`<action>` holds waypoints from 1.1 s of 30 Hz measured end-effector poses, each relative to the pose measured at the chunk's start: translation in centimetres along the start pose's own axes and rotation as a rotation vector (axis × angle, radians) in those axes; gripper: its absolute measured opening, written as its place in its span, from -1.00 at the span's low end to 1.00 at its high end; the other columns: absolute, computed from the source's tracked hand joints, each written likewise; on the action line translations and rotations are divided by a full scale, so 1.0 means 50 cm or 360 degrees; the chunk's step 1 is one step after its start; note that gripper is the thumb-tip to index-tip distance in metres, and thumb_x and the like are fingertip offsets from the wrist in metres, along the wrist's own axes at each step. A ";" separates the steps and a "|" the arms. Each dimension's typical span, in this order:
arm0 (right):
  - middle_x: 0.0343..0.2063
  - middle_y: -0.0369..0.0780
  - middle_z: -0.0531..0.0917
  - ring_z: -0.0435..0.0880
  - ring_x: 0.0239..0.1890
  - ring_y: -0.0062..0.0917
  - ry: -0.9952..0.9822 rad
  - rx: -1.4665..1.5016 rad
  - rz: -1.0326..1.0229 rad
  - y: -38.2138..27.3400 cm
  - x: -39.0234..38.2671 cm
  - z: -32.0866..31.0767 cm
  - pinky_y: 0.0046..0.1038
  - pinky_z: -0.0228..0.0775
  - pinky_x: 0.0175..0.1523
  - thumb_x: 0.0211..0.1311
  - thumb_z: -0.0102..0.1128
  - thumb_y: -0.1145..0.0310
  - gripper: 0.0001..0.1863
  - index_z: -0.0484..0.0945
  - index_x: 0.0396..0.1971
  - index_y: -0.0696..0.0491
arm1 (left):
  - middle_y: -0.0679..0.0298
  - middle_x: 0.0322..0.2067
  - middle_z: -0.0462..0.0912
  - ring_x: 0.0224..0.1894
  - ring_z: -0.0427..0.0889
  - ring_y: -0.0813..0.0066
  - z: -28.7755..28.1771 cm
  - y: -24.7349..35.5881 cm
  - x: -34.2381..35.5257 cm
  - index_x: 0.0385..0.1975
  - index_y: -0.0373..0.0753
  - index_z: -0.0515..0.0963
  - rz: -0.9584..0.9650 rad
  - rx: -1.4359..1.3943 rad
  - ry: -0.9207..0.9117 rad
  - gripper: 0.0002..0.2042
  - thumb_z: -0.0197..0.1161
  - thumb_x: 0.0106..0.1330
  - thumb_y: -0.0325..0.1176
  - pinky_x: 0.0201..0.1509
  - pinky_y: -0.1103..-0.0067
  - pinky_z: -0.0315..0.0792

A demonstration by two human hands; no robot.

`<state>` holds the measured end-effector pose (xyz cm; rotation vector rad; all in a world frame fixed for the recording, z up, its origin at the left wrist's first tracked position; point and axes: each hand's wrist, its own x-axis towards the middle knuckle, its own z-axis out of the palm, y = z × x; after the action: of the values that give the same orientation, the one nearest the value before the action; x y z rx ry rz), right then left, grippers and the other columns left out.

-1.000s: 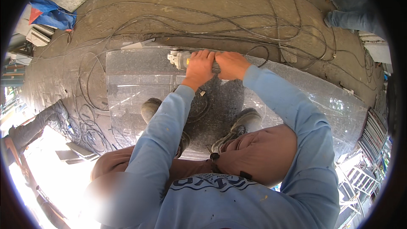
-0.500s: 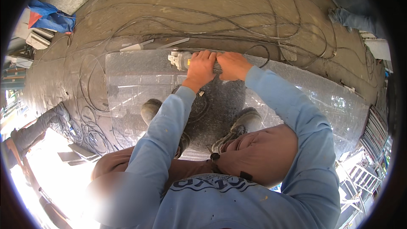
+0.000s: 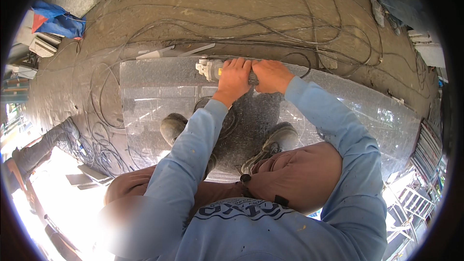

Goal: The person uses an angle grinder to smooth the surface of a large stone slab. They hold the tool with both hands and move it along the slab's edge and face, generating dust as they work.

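Both my hands are wrapped round an angle grinder (image 3: 209,69) at the far edge of a glossy dark stone slab (image 3: 154,94). My left hand (image 3: 235,79) grips its body just behind the pale metal head, which points left. Right beside it, my right hand (image 3: 271,76) closes on the rear of the body, where a dark cord loops away to the right. The grinder's disc is hidden beneath the head. Both of my shoes (image 3: 281,137) are on or beside the slab.
Long black cables (image 3: 261,21) wind over the dusty floor beyond the slab, and more coils (image 3: 108,157) lie at its left. Pale strips (image 3: 157,54) rest along the far edge. A blue and red sheet (image 3: 60,19) is at far left. Metal racks (image 3: 418,203) stand at right.
My hands and the grinder have shifted slightly to the right along the slab's far edge. At the upper right, another person's leg has moved.
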<state>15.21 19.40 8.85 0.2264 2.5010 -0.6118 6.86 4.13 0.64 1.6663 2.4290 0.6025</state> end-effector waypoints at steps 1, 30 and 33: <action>-0.18 -0.03 0.75 0.75 -0.03 -0.14 -0.0010 0.0005 0.0000 0.000 0.004 0.001 -0.20 0.61 0.08 -0.05 0.54 0.35 -0.51 0.58 -0.10 0.21 | 0.25 -0.20 0.57 -0.03 0.60 0.20 -0.003 -0.002 0.000 -0.01 -0.14 0.54 0.0000 0.0002 -0.0006 -0.44 0.56 -0.10 -0.27 0.07 0.30 0.39; -0.19 -0.03 0.75 0.74 -0.02 -0.12 0.0072 -0.0013 -0.0031 0.020 -0.016 0.013 -0.18 0.60 0.06 -0.06 0.57 0.33 -0.48 0.57 -0.11 0.22 | 0.24 -0.18 0.59 -0.01 0.61 0.19 0.004 0.024 0.004 0.01 -0.15 0.55 -0.0010 0.0003 -0.0010 -0.43 0.55 -0.10 -0.32 0.09 0.29 0.40; -0.21 -0.03 0.75 0.74 -0.03 -0.12 0.0055 -0.0010 0.0002 0.016 -0.028 0.001 -0.18 0.60 0.06 -0.07 0.57 0.34 -0.48 0.57 -0.10 0.22 | 0.24 -0.19 0.59 -0.02 0.60 0.20 0.010 0.030 0.006 0.02 -0.13 0.55 -0.0010 0.0021 -0.0022 -0.43 0.54 -0.09 -0.32 0.08 0.30 0.40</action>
<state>16.63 20.05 9.30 0.2382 2.5351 -0.6047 8.20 4.99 0.81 1.6619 2.4329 0.5738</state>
